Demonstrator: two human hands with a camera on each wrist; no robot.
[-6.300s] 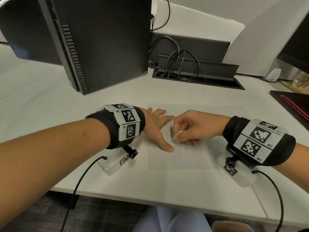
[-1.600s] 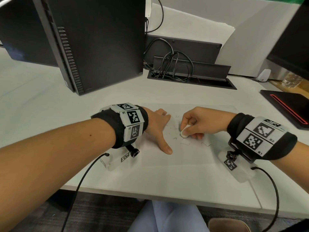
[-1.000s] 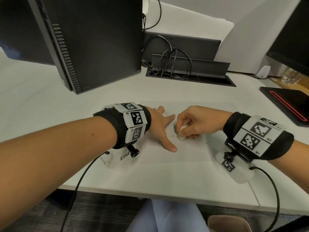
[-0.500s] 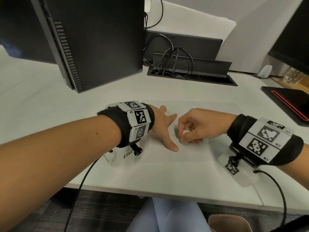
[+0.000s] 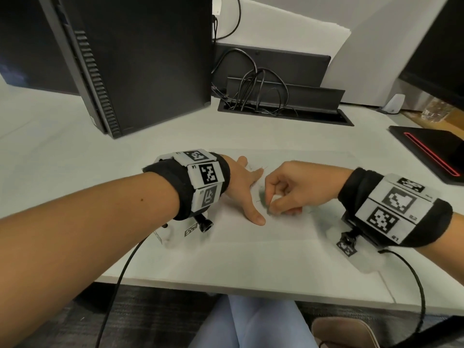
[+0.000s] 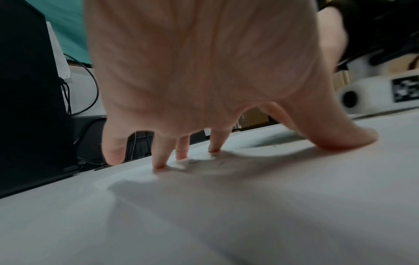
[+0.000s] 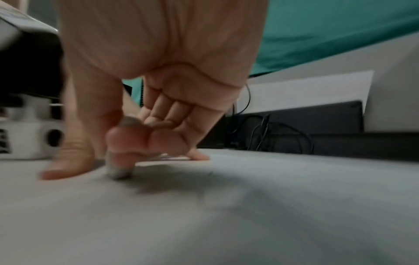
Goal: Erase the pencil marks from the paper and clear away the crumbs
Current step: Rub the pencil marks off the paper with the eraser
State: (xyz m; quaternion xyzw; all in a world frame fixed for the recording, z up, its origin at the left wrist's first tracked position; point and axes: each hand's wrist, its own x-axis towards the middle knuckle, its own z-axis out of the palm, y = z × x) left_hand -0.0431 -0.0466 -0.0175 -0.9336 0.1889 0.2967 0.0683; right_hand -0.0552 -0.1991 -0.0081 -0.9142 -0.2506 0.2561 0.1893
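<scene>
A white sheet of paper (image 5: 283, 229) lies flat on the desk in front of me. My left hand (image 5: 244, 189) is spread on it, thumb and fingertips (image 6: 158, 164) pressing it down. My right hand (image 5: 288, 190) pinches a small white eraser (image 5: 275, 198), whose greyed tip (image 7: 119, 173) touches the sheet just right of the left thumb. A grey pencil smudge (image 5: 262, 197) shows between the two hands. Small dark crumbs (image 6: 221, 162) lie by the left fingertips. Most of the eraser is hidden by the right fingers.
A black computer tower (image 5: 140, 59) stands at the back left. A cable tray with black cords (image 5: 261, 96) sits behind the paper. A black pad with a red stripe (image 5: 431, 151) lies at the right. The desk's front edge (image 5: 226, 288) is near my lap.
The right hand has been rubbing the eraser back and forth over the same patch, now slightly to the right. The left hand has stayed pressed on the paper.
</scene>
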